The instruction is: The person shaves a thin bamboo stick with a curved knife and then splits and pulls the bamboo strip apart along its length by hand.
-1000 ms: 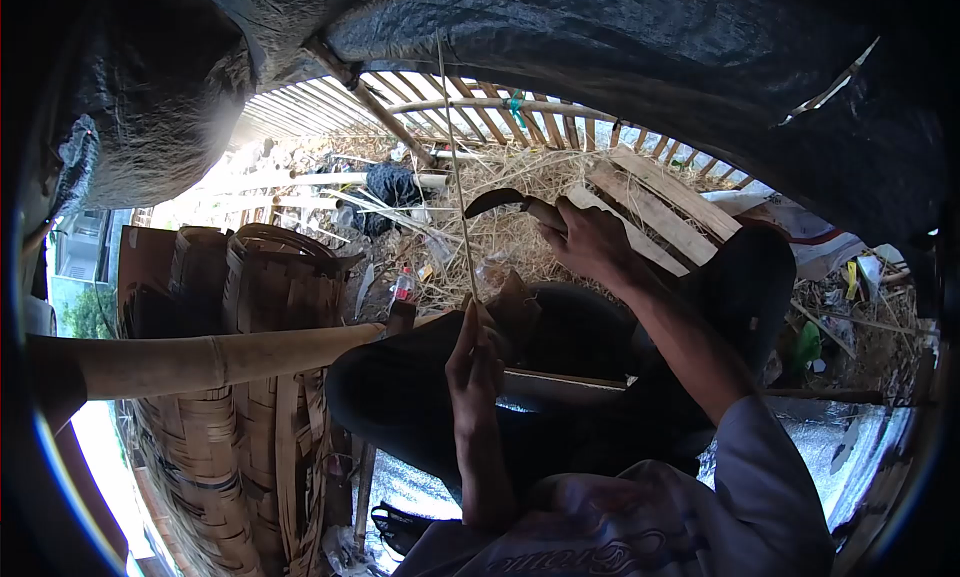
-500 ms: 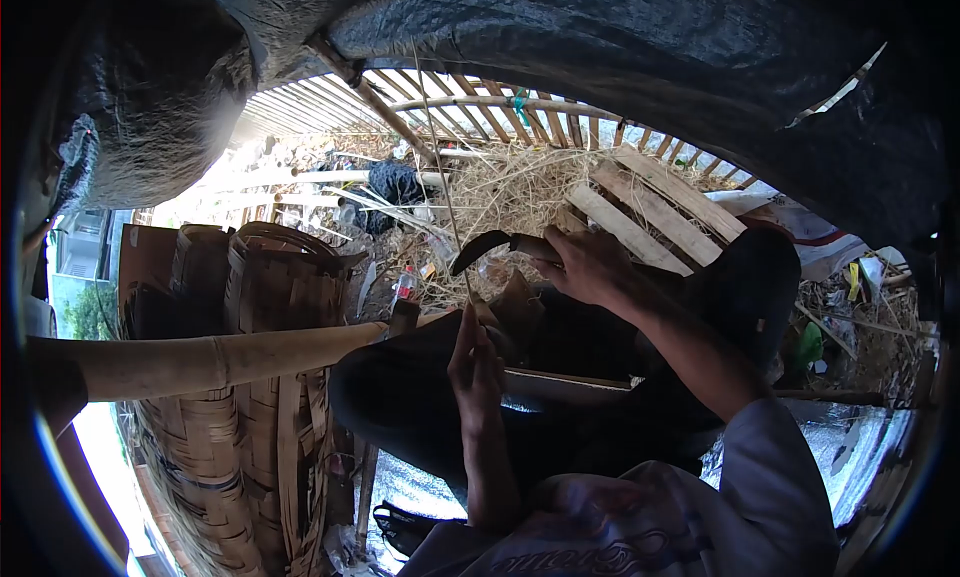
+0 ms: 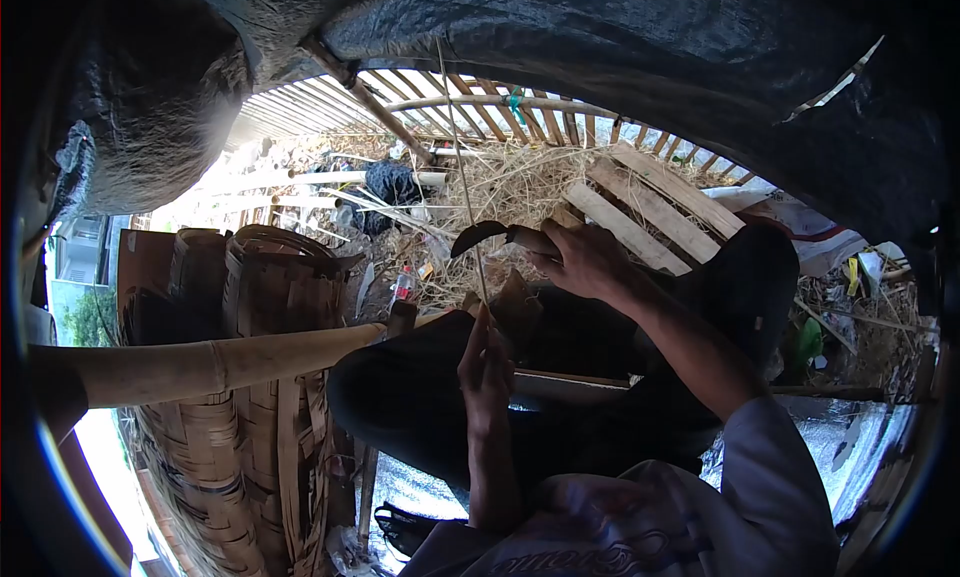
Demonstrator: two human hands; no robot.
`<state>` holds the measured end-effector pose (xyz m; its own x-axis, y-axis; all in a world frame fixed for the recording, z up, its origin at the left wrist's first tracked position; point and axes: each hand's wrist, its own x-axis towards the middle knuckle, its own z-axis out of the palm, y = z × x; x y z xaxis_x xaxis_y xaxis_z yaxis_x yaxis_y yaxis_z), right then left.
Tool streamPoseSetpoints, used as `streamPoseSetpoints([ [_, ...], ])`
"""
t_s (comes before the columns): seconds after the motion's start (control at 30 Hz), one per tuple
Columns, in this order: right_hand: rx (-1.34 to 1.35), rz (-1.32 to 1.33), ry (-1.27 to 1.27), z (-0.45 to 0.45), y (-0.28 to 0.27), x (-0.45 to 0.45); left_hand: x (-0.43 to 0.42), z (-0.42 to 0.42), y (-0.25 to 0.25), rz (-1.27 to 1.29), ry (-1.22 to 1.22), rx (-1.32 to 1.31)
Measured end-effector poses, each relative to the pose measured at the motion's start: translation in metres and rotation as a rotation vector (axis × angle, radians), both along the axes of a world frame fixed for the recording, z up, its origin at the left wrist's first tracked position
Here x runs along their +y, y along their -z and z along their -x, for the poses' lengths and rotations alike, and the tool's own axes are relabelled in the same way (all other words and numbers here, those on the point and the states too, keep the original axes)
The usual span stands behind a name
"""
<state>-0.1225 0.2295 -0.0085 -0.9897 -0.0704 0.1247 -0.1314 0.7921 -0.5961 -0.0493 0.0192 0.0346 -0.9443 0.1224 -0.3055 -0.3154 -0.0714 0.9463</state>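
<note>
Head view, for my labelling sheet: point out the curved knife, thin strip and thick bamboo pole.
Curved knife (image 3: pixel 494 229): head view, on the blade.
Thin strip (image 3: pixel 463 170): head view, about midway along.
Thick bamboo pole (image 3: pixel 255 362): head view, middle stretch.

Now catching flowing script lettering (image 3: pixel 612 557) on the shirt (image 3: pixel 690 512), low in view, curling across the front, but too dim and warped to read reliably.

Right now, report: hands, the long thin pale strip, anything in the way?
Left hand holds long thin pale strip. Right hand holds curved dark-bladed knife. Knife overlaps strip in view; contact unclear. Thick tan bamboo pole at left, not between hands.
</note>
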Motion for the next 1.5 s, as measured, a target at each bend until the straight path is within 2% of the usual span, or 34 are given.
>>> streamPoseSetpoints([
  [0.2,-0.041,-0.012,0.03,0.002,-0.015,0.0,0.003,-0.002,-0.004,0.088,0.02,-0.004],
  [0.3,-0.082,-0.014,0.066,0.012,-0.001,0.002,0.009,0.0,-0.008,0.085,0.008,-0.036],
  [0.37,-0.452,0.546,0.489,0.047,0.037,0.03,0.002,-0.013,0.004,0.046,-0.003,-0.072],
  [0.43,-0.097,0.08,0.644,0.056,0.056,0.085,-0.024,-0.038,0.043,-0.075,0.151,0.179],
  [0.47,-0.125,0.107,0.611,0.056,0.064,0.084,-0.014,-0.028,0.003,0.029,-0.117,-0.091],
  [0.5,-0.143,0.124,0.565,0.057,0.067,0.079,-0.02,-0.028,-0.002,0.044,-0.123,-0.099],
  [0.53,-0.284,0.154,0.491,0.049,0.041,0.06,-0.015,-0.017,-0.001,0.03,-0.111,-0.062],
  [0.57,-0.172,0.037,0.39,0.044,0.055,0.047,-0.007,-0.008,0.001,0.013,-0.105,-0.03],
  [0.67,-0.124,0.268,0.182,0.009,0.016,0.006,0.004,0.001,-0.016,0.046,-0.132,-0.058],
  [0.77,0.069,0.233,0.044,-0.004,0.005,-0.012,-0.001,0.001,-0.009,0.01,-0.107,-0.039],
  [0.87,0.072,0.146,-0.048,-0.006,0.0,-0.016,-0.004,0.0,-0.007,-0.016,-0.072,-0.028],
  [1.0,0.051,0.155,-0.044,-0.006,-0.001,-0.013,0.0,-0.003,-0.009,0.056,-0.031,-0.04],
  [1.1,0.081,0.177,-0.043,-0.002,-0.001,-0.008,-0.005,-0.006,-0.006,0.016,0.002,-0.039],
  [1.27,-0.042,0.037,-0.05,-0.004,-0.015,0.003,-0.006,-0.007,-0.011,0.033,0.031,-0.068],
  [1.5,-0.086,-0.067,-0.057,-0.007,-0.048,0.022,-0.009,-0.011,-0.009,0.07,0.076,-0.041],
])
